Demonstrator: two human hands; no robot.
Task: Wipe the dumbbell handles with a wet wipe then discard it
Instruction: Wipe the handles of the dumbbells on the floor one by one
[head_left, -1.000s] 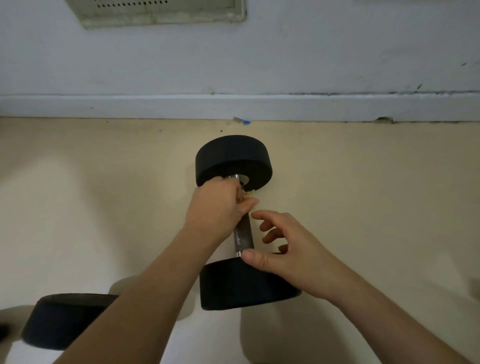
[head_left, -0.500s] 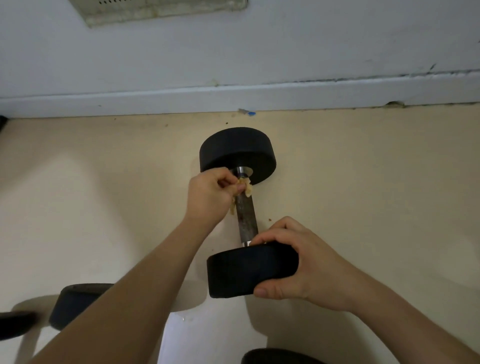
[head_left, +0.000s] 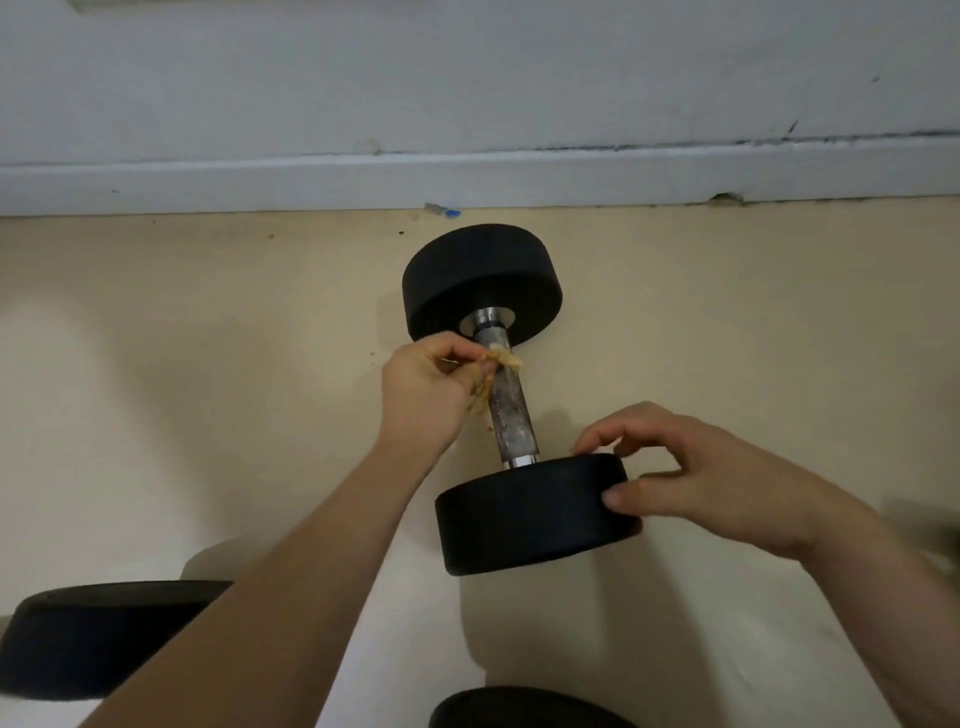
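Head view: left hand (head_left: 423, 389) pinches wipe (head_left: 501, 358) on handle (head_left: 511, 415); right hand (head_left: 717, 478) clasps dumbbell (head_left: 519, 525) end.

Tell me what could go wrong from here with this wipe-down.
1. The wipe pinched in the left hand looks frayed and browned. It may shed bits onto the handle or the floor.
2. The right hand grips only the rim of the near weight head. Hard rubbing could make the dumbbell roll or twist.
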